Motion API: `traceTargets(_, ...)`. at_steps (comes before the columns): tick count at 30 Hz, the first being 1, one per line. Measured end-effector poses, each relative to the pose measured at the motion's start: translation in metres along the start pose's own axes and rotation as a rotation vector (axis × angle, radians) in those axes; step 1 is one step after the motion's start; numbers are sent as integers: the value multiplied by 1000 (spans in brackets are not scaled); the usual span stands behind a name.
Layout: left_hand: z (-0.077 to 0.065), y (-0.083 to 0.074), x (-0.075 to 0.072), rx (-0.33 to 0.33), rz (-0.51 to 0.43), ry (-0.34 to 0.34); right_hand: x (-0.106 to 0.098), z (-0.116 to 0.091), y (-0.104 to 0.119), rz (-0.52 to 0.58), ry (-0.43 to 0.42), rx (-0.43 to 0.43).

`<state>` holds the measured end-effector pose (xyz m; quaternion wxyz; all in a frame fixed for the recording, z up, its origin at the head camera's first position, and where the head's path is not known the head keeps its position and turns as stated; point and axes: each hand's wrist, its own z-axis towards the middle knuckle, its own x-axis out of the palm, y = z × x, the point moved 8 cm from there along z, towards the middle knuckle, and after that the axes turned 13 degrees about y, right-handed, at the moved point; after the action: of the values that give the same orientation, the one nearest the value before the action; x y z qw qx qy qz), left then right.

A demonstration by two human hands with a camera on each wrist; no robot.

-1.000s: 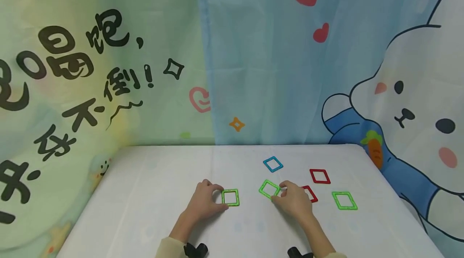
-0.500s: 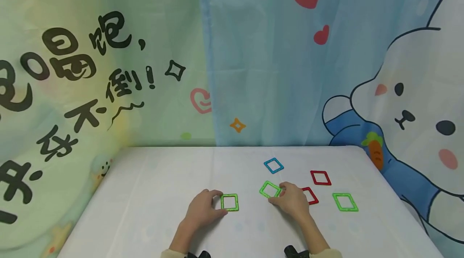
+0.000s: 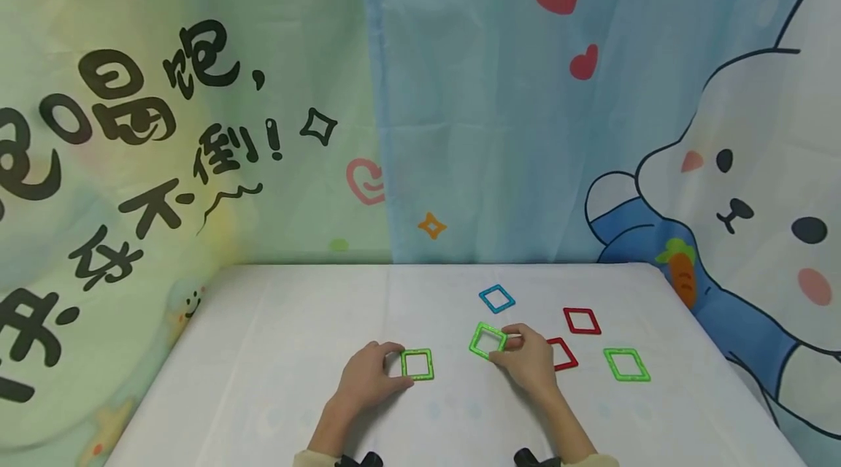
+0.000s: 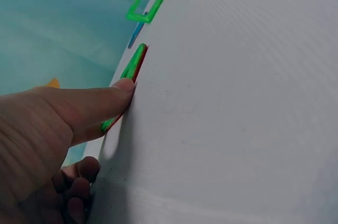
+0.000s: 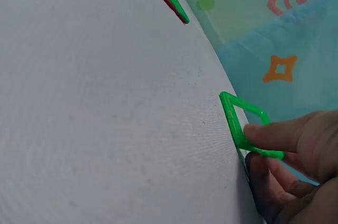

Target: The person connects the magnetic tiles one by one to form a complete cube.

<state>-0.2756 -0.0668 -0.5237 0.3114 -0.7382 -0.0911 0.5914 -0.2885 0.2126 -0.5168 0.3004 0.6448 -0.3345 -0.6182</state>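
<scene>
Thumb and fingers of my left hand (image 3: 369, 377) pinch a green square magnetic tile frame (image 3: 431, 364) by its left side, low over the white table. A red layer (image 4: 138, 71) shows along the underside of that green frame in the left wrist view. To the right, my right hand (image 3: 528, 363) pinches a second green square frame (image 3: 475, 337). The right wrist view shows this green frame (image 5: 231, 121) tilted, with one side raised off the table. Some space separates the two held frames. Part of a red frame (image 3: 569, 352) is hidden behind my right hand.
Beyond the right hand lies a blue square frame (image 3: 506, 292). Farther right are another red frame (image 3: 586, 333) and a green frame (image 3: 634, 379), flat on the white table (image 3: 276, 328). A printed curtain (image 3: 447, 124) hangs behind the table.
The right-hand green frame has been tilted up from the table. My left hand and its green frame shifted slightly nearer to me, then stayed about still. The other frames lie unmoved.
</scene>
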Motion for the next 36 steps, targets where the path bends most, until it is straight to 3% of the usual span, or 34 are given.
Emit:
traceTargets(5,-1,-1,-1,23,-20,0,2,1,-2,166,-18,-23)
traceTargets(8,-1,0,1,31,-33,2,5,1,-2,208,-15,-37)
traceTargets(14,-1,1,1,41,-56,-6,9,2,11,221,-25,-121)
traceTargets(19,-1,1,0,37,-63,-7,22,6,30,212,23,-197)
traceTargets(30,2,4,4,24,-32,0,53,5,57,264,81,-304)
traceTargets(36,3,4,3,17,-30,3,63,6,70,237,119,-333)
